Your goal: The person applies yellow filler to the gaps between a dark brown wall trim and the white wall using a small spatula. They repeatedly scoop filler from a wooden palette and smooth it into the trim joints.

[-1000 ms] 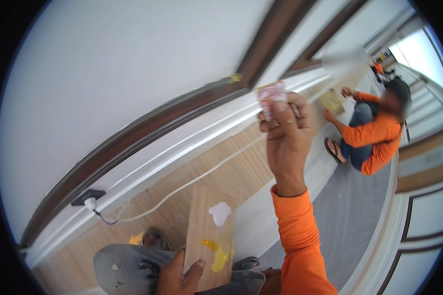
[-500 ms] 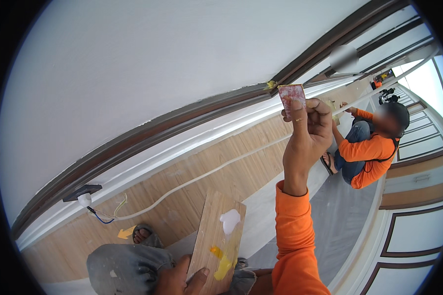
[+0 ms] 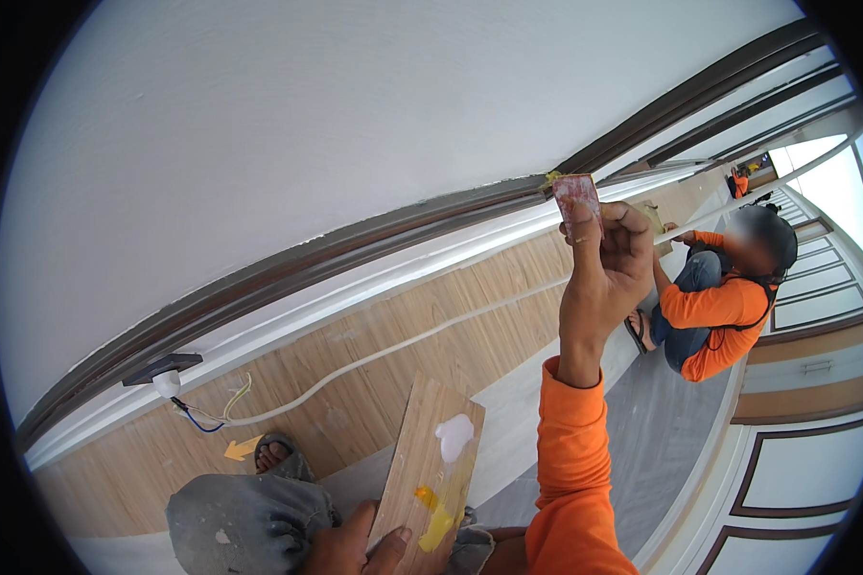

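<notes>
My right hand (image 3: 606, 264) is raised and grips a small flat scraper (image 3: 576, 195) with a reddish blade. The blade's tip touches a yellowish dab on the dark wooden trim strip (image 3: 374, 240) where it meets the white wall (image 3: 355, 115). Low in the view, my left hand (image 3: 360, 548) holds the bottom end of a wooden board (image 3: 422, 460) used as a palette. A white blob of filler (image 3: 454, 436) and a yellow smear (image 3: 436, 517) lie on it. My right sleeve is orange.
Another person in an orange shirt (image 3: 719, 307) sits on the grey floor at right. A white cable (image 3: 384, 356) runs along the wood-look panel. A dark socket plate with loose wires (image 3: 168, 374) hangs at left. My knee in grey trousers (image 3: 240, 522) is below.
My right hand has moved the scraper up and to the right until it reaches the dark trim strip. The board in my left hand has stayed low.
</notes>
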{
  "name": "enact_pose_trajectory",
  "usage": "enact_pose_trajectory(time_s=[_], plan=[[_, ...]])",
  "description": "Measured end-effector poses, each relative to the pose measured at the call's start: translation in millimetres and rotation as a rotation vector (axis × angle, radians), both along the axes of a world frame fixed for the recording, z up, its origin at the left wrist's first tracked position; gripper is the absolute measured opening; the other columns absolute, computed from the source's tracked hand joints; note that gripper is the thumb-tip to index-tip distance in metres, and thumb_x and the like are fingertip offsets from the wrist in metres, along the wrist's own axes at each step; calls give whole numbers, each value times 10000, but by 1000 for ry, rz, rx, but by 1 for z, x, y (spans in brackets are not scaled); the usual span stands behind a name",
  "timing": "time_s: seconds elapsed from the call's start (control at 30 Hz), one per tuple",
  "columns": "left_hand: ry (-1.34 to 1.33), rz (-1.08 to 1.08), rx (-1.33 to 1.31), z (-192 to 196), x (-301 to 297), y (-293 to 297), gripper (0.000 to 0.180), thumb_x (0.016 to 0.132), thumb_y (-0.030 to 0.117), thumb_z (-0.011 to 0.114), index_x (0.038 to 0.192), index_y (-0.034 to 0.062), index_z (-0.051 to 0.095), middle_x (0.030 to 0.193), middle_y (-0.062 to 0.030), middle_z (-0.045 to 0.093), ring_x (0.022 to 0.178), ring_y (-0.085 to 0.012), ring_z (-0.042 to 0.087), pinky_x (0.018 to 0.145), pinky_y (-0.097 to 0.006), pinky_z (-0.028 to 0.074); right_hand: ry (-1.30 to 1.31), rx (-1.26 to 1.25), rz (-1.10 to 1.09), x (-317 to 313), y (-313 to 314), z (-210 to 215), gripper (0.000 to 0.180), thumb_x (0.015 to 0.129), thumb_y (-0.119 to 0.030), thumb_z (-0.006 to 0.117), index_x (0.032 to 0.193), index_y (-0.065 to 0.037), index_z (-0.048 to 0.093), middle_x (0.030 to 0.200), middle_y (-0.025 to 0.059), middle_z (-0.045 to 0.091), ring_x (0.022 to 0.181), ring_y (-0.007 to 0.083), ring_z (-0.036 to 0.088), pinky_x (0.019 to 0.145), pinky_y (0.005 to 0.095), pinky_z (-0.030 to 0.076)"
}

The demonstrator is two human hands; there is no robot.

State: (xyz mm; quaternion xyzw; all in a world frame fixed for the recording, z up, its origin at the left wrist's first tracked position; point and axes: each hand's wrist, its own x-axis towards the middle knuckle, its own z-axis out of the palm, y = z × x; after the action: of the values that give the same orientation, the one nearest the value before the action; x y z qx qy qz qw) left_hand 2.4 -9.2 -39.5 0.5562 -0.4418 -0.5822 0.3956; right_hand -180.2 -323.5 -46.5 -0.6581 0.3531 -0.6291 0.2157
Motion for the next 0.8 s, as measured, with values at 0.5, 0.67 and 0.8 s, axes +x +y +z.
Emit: enact_pose_trajectory(time_s=[0.5, 0.67, 0.8], plan=[[-90, -89, 90, -37, -13, 21, 456, 1042, 227, 559, 1348, -99, 471, 1043, -386, 648, 956, -535, 669, 760, -493, 535, 98, -73, -114, 4, -1, 3, 178, 921, -53, 774, 1018, -12, 629, 855, 15, 675, 745, 41, 599, 664, 180, 465], [-349, -206, 61, -79, -34, 44, 474, 1044, 234, 553, 1355, -113, 466, 1052, -393, 647, 960, -536, 670, 772, -496, 539, 244, -199, -231, 5, -3, 8, 165, 879, -38, 798, 963, -4, 659, 806, 31, 693, 659, 50, 600, 588, 191, 461], [-717, -389, -1, -136, -71, 89, 489, 1045, 240, 549, 1360, -124, 463, 1060, -398, 646, 963, -537, 671, 782, -498, 543, 370, -298, -335, 11, 1, 12, 172, 843, -17, 811, 935, 0, 666, 791, 49, 708, 613, 63, 599, 550, 203, 461]])
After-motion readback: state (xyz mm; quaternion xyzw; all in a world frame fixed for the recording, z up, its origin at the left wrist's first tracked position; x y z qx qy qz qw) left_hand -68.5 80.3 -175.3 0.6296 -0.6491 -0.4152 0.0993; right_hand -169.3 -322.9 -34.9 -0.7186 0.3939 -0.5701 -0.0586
